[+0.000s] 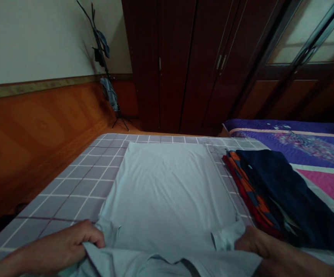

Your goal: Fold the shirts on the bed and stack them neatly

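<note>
A light grey-white T-shirt (167, 192) lies spread on a checked bedspread (80, 184), its hem at the far end and its neckline close to me. At the near left, my left hand (77, 238) is closed on the shirt near the shoulder, fingers curled into the cloth. My right hand (253, 242) grips the opposite side by the sleeve; its fingertips are partly hidden by fabric. Between both hands the upper part of the shirt is raised and folded toward me, with the collar at the bottom edge of the view. Fine wrinkles run across the body of the shirt.
A stack of folded clothes (288, 192), dark blue on top with orange and red below, lies to the right. Beyond it is a purple floral bedcover (305, 142). A dark red wardrobe (172, 69) stands behind, with a coat rack (103, 61) at the back left.
</note>
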A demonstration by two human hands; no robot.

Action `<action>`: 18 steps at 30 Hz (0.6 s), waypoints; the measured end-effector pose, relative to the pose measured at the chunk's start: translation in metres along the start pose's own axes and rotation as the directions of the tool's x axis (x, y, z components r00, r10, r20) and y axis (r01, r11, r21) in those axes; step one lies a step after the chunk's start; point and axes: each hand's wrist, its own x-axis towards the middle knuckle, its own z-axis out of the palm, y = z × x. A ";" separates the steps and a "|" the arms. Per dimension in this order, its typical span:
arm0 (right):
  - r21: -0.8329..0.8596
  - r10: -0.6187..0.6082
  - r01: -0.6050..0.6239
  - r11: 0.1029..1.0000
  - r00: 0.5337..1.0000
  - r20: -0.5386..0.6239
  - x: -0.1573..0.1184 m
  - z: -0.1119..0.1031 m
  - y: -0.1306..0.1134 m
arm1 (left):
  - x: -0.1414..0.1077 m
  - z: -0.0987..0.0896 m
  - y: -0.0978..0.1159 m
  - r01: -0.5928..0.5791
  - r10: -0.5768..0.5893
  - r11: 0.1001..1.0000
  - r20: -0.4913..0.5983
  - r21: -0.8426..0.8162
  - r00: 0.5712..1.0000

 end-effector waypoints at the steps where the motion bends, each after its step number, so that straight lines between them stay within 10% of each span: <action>1: 0.102 0.082 -0.089 0.991 0.994 0.071 0.012 -0.010 -0.003 | 0.013 -0.011 0.003 0.047 -0.044 0.996 0.042 -0.071 0.998; 6: 0.459 0.180 -0.315 0.831 0.932 0.314 0.079 -0.070 -0.008 | 0.086 -0.070 0.007 0.148 -0.107 0.912 0.127 -0.381 0.986; 11: 0.541 0.320 -0.294 0.788 0.946 0.048 0.161 -0.124 0.024 | 0.178 -0.132 0.005 0.086 0.023 0.753 0.157 -0.653 0.987; 18: 0.519 0.480 -0.371 0.770 0.872 -0.089 0.223 -0.137 0.075 | 0.248 -0.134 -0.015 0.077 -0.038 0.728 0.072 -0.681 0.997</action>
